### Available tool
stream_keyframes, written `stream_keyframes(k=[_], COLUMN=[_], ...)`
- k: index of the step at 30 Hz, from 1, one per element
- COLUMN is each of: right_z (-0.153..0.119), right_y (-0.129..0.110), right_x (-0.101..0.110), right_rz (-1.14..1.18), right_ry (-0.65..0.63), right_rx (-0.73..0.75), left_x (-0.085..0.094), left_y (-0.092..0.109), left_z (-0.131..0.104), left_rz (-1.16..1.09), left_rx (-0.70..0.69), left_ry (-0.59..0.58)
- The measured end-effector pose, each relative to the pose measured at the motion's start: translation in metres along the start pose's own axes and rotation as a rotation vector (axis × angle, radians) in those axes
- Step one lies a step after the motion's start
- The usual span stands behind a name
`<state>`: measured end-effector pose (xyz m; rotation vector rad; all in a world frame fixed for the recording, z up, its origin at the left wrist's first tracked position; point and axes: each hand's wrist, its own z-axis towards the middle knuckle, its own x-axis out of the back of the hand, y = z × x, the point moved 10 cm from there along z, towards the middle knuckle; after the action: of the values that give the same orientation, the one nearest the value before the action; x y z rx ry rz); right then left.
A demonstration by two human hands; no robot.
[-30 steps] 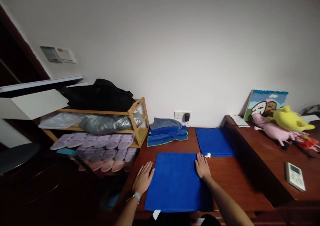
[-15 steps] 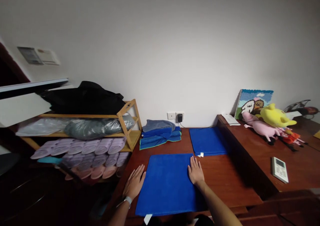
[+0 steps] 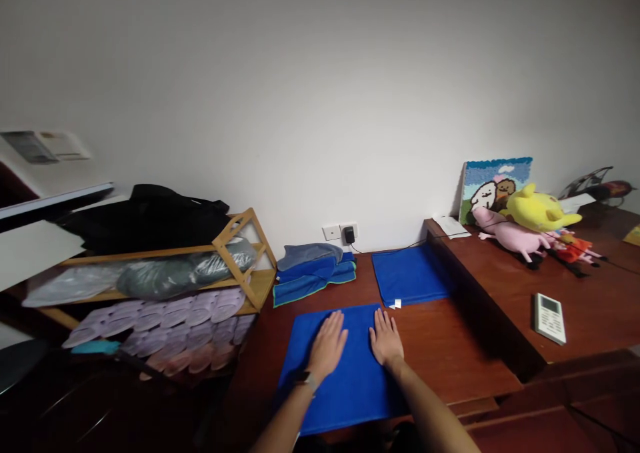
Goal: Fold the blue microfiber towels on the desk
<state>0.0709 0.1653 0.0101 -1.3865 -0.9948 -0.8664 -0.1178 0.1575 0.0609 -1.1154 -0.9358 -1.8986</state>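
Observation:
A blue cloth (image 3: 350, 386) lies spread flat on the brown wooden table (image 3: 450, 346) in front of me. My left hand (image 3: 327, 346) rests palm down on its upper middle, a watch on the wrist. My right hand (image 3: 387, 338) lies flat at the cloth's upper right edge, fingers stretched. Neither hand grips anything. Another blue cloth (image 3: 410, 276) with a white tag lies flat behind, by the wall. To its left sits a loose pile of blue and grey cloths (image 3: 315, 273), one with green edging.
On the left, a wooden rack (image 3: 257, 286) holds slippers (image 3: 190, 311) and wrapped bags, with a black bag (image 3: 145, 219) on top. The raised surface at right bears plush toys (image 3: 540, 209), a picture (image 3: 493, 183) and a white remote (image 3: 549, 318). A plug (image 3: 349, 234) sits in the wall.
My left hand has moved right, from the cloth's left edge onto its middle. My right hand remains at the right edge. The view has tilted slightly.

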Motion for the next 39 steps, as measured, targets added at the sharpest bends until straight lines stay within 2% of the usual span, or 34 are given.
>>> stream_keyframes(k=[2, 4, 6, 8, 9, 11, 16, 18, 21, 23, 27, 34, 39], right_z=[0.000, 0.000, 0.001, 0.001, 0.002, 0.001, -0.001, -0.002, -0.002, -0.001, -0.001, 0.000, -0.022], right_y=[0.000, -0.001, -0.001, 0.001, 0.002, 0.004, 0.002, 0.001, 0.002, 0.003, 0.004, 0.005, 0.001], right_x=[-0.003, -0.007, -0.010, -0.010, -0.009, -0.007, -0.004, -0.003, -0.005, -0.007, -0.012, -0.008, -0.005], right_rz=[-0.026, -0.047, -0.049, -0.030, -0.019, 0.007, 0.017, 0.002, -0.012, -0.016, -0.028, -0.058, -0.033], right_ry=[-0.023, -0.048, -0.059, -0.042, -0.031, -0.017, -0.020, -0.019, -0.016, -0.010, -0.004, -0.066, -0.058], right_rx=[0.013, 0.044, 0.062, 0.044, 0.026, -0.003, -0.018, -0.019, -0.018, -0.015, -0.012, -0.037, -0.009], left_x=[-0.043, -0.081, -0.101, -0.103, -0.099, -0.082, -0.023, -0.004, 0.015, 0.025, 0.041, 0.054, 0.056], left_y=[0.042, 0.070, 0.078, 0.070, 0.059, 0.025, -0.093, -0.134, -0.174, -0.183, -0.179, -0.169, -0.167], left_z=[0.020, 0.028, 0.027, 0.020, 0.015, 0.002, -0.041, -0.063, -0.096, -0.115, -0.132, -0.125, -0.124], left_rz=[-0.038, -0.072, -0.081, -0.072, -0.063, -0.033, 0.079, 0.117, 0.137, 0.131, 0.104, 0.031, 0.021], left_rx=[0.034, 0.061, 0.076, 0.065, 0.063, 0.092, 0.278, 0.331, 0.358, 0.346, 0.331, 0.361, 0.354], left_ry=[-0.100, -0.189, -0.216, -0.226, -0.235, -0.252, -0.221, -0.194, -0.170, -0.142, -0.041, 0.008, 0.015])
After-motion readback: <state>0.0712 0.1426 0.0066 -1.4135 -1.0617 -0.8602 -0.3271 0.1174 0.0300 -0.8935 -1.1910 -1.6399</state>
